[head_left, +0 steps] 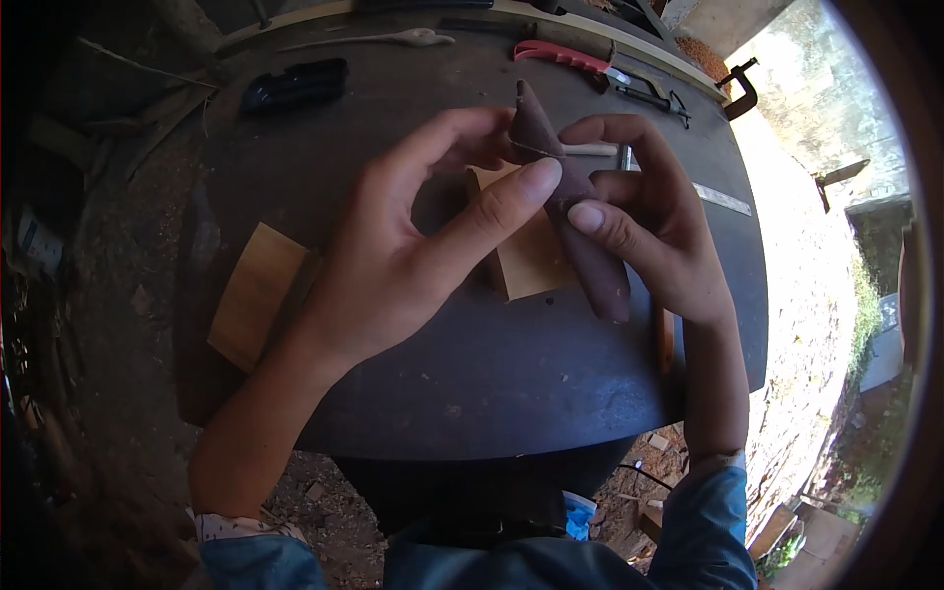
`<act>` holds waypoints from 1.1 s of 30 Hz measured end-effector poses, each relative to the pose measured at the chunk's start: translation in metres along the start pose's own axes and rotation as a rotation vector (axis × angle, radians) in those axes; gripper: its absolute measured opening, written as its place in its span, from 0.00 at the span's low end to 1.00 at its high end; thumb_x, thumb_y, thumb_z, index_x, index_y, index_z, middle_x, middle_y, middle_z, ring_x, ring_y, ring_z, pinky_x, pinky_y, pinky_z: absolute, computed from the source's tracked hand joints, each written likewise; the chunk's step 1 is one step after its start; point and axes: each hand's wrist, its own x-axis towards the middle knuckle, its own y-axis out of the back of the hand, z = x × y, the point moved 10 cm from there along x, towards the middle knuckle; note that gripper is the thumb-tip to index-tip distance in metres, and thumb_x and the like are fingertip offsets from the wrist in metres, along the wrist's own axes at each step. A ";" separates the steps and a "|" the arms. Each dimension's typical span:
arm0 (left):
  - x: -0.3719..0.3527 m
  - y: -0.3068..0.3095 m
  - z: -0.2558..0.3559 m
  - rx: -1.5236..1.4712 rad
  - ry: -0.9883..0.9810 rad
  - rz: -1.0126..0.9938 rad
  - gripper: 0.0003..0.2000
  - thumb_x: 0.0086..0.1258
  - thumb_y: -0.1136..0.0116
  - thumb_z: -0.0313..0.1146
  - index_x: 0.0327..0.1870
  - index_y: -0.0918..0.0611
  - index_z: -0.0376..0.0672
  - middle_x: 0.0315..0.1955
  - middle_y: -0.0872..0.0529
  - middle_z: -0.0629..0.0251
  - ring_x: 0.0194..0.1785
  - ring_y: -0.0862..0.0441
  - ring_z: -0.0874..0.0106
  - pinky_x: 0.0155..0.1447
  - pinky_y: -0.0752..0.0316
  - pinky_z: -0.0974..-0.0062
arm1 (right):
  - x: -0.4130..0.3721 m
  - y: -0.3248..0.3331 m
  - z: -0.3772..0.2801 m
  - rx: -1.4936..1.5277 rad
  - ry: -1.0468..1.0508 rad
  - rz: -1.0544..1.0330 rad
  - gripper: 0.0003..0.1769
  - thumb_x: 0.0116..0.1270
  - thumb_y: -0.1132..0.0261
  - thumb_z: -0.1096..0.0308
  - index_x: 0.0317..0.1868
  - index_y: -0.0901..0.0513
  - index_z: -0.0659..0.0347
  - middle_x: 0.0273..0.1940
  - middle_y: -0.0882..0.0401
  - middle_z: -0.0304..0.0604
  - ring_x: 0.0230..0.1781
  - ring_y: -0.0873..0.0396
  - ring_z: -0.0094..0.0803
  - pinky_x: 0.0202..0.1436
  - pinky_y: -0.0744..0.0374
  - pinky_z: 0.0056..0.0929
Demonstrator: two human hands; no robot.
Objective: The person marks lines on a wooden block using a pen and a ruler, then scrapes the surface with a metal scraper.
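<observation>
A strip of dark reddish-brown sandpaper [598, 270], folded or curled along its length, is held up over the middle of the table. My left hand [413, 236] pinches its upper part between thumb and fingers. Lower down, my right hand [657, 231] grips the same strip, thumb in front and fingers curled behind. A pale torn edge crosses the sandpaper near my left thumb. Beneath it on the dark table [452, 393] lies a light wooden block [536, 264], partly hidden by my hands and the strip.
Left of my forearm lies another wooden piece [258, 295]. Toward the back are a black object [295, 85], a carved wooden spoon-like piece [418, 37] and a red-handled tool [560, 55]. A clamp [744, 90] grips the right edge, near a metal ruler [723, 200]. An orange-brown handle [667, 342] lies by my right wrist.
</observation>
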 end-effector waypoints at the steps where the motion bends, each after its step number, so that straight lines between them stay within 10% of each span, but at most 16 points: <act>1: 0.001 -0.001 -0.002 -0.034 -0.016 -0.015 0.20 0.86 0.34 0.38 0.69 0.18 0.33 0.57 0.11 0.63 0.65 0.16 0.74 0.73 0.25 0.71 | -0.001 -0.005 0.002 0.005 -0.035 -0.037 0.24 0.84 0.29 0.61 0.72 0.25 0.61 0.46 0.09 0.45 0.50 0.11 0.25 0.51 0.17 0.26; 4: 0.002 0.011 -0.005 -0.079 -0.079 0.125 0.19 0.81 0.28 0.44 0.55 0.12 0.33 0.45 0.07 0.62 0.52 0.11 0.74 0.63 0.19 0.73 | 0.000 -0.008 -0.008 -0.173 -0.087 0.038 0.35 0.80 0.27 0.66 0.82 0.31 0.61 0.54 0.10 0.48 0.52 0.11 0.24 0.50 0.17 0.24; 7: -0.001 0.007 -0.015 -0.132 0.040 0.066 0.14 0.85 0.32 0.38 0.59 0.15 0.36 0.54 0.10 0.65 0.62 0.15 0.75 0.73 0.25 0.71 | -0.008 -0.017 -0.031 -0.551 0.275 0.080 0.31 0.81 0.30 0.69 0.81 0.26 0.59 0.57 0.12 0.45 0.51 0.11 0.28 0.50 0.15 0.32; 16: -0.028 -0.021 -0.026 0.932 -0.069 -0.210 0.65 0.58 0.13 0.52 0.88 0.49 0.36 0.83 0.42 0.40 0.86 0.38 0.41 0.88 0.39 0.47 | -0.059 -0.045 -0.039 -1.054 -0.048 0.249 0.28 0.81 0.32 0.72 0.77 0.16 0.42 0.43 0.12 0.51 0.38 0.10 0.44 0.45 0.16 0.43; 33: -0.018 -0.009 -0.024 0.737 -0.034 -0.153 0.51 0.59 0.15 0.49 0.81 0.30 0.35 0.76 0.24 0.47 0.78 0.23 0.47 0.82 0.26 0.54 | -0.045 -0.063 -0.036 -1.231 -0.103 0.246 0.22 0.81 0.30 0.63 0.73 0.11 0.41 0.30 0.22 0.44 0.26 0.19 0.43 0.34 0.22 0.43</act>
